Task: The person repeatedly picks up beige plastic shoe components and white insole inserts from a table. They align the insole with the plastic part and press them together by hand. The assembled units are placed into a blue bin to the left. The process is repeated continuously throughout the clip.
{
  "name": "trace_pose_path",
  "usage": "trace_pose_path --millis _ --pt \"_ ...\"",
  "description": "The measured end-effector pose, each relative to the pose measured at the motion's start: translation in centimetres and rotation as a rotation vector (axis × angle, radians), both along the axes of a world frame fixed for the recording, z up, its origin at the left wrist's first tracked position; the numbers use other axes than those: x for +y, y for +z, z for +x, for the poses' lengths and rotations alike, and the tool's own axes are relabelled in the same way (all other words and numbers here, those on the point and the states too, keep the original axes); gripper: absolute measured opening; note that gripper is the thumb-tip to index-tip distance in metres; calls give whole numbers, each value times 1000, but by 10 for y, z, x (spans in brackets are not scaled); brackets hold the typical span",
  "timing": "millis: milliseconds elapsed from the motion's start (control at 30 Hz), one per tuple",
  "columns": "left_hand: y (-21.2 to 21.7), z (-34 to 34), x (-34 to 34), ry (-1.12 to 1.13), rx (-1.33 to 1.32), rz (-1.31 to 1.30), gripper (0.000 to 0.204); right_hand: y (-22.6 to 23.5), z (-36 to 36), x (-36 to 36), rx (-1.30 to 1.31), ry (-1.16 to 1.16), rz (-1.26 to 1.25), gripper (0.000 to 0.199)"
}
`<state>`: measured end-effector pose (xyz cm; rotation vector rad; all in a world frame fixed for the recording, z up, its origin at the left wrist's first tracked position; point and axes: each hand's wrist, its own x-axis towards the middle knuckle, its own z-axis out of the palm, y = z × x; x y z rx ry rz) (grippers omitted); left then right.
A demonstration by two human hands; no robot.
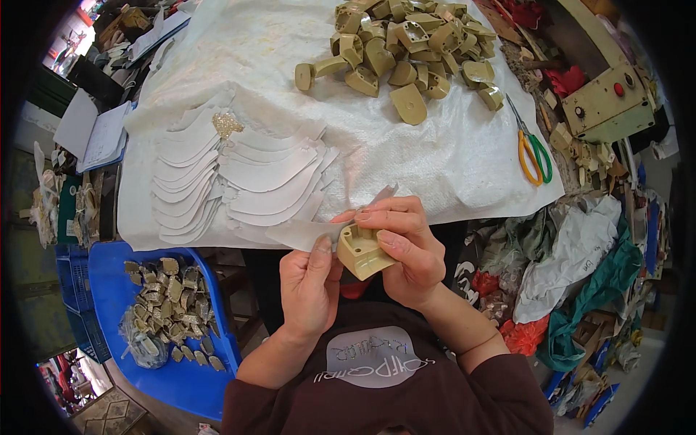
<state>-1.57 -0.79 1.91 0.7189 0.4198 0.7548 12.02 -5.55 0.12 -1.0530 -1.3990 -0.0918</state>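
Close to the table's near edge, my right hand [412, 250] grips a beige plastic shoe heel [361, 262], with its hollow, holed side facing up. My left hand [310, 286] pinches a curved whitish cut piece [299, 233] between thumb and fingers, against the heel's left side. A strip of this material also shows behind the heel, by the right fingertips. Beyond my hands lie overlapping rows of similar whitish cut pieces [272, 199], one turned to its gold glitter face [228, 125]. A heap of bare beige heels [408, 105] sits at the far side.
Scissors [535, 156] with orange and green handles lie at the table's right. A blue plastic chair [163, 384] at left carries several glittery heels [174, 290]. A control box [612, 105] stands far right. An open notebook [109, 138] lies left. Bags and scraps [565, 254] crowd the right.
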Motion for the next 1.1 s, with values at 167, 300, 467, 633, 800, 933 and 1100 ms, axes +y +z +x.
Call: trace_pose_path --millis 167,300,467,633,800,933,1100 --pt "1 0 -3 5 132 52 38 1 1 -2 -14 -26 -31 44" --pt "-3 -4 -5 5 281 186 40 1 5 -2 -149 -130 -44 44" --pt "-6 1 0 102 421 549 36 -1 9 0 -236 -203 -70 39" --pt "10 3 9 307 519 750 26 -1 14 -1 -268 -263 -65 34" --pt "8 -3 10 259 619 780 20 26 10 -10 -443 -317 -365 29" --pt "0 2 4 267 660 863 18 25 9 -14 -455 -287 -478 27" --pt "-13 14 3 406 677 1269 23 12 14 -12 -452 -285 -453 26"
